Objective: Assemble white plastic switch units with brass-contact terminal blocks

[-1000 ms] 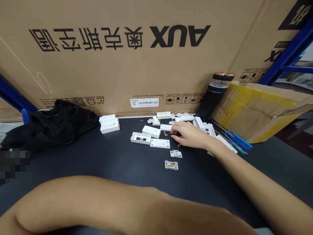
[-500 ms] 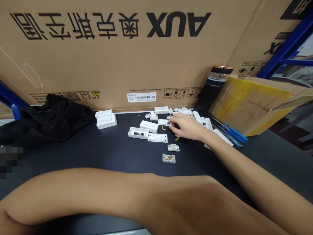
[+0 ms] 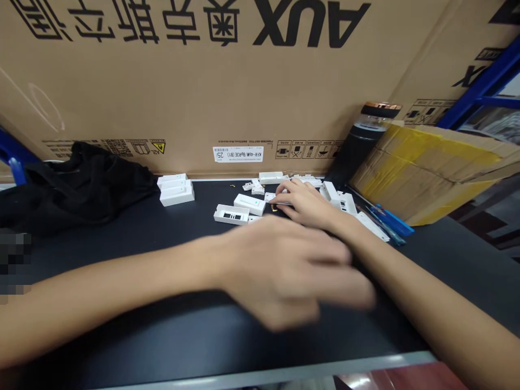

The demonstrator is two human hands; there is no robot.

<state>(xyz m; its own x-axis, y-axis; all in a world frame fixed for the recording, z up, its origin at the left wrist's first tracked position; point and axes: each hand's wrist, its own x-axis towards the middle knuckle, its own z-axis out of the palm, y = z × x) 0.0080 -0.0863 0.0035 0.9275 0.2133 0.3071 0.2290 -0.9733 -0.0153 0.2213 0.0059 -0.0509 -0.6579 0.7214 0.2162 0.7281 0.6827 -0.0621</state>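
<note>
My right hand [image 3: 303,203] is at the back of the dark table, its fingers closed around a thin white plastic plate [image 3: 281,203] seen nearly edge-on. A small brass-coloured metal piece [image 3: 273,208] lies just beneath those fingers. My left hand [image 3: 292,271], smeared by motion, crosses the middle of the view and hides small parts behind it; its grip cannot be made out. Left of my right hand are a closed white plastic case [image 3: 249,204] and an open white housing [image 3: 231,214] with dark slots.
Several white cases [image 3: 176,189] sit at the left beside black cloth [image 3: 81,184]. A black bottle [image 3: 361,143], a yellow-taped carton [image 3: 426,168] and blue-handled tools [image 3: 390,222] are at right. A large cardboard box [image 3: 182,103] backs the table.
My left arm has drawn back, bringing the left hand into view over the middle. My right fingers have lifted the white plate and tilted it. The camera view has shifted slightly.
</note>
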